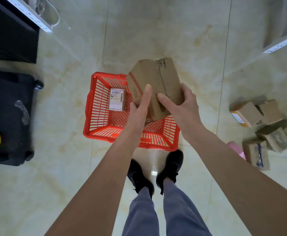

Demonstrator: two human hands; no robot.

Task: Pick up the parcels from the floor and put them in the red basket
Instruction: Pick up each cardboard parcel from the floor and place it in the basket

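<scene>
Holding the cardboard parcel [153, 86] above the red basket [95, 120] with both hands, I have it tilted over the basket's right side. My right hand [183, 108] has its grip curled round the near right edge, thumb on top; my left hand [140, 108] lies flat against the left face with straight fingers, steadying only. A small labelled parcel [117, 99] already lies by the basket's far left corner, so I judge it best to level the box and lower it into the bare right half before letting go. More parcels [265, 126] wait on the floor well off to the right.
</scene>
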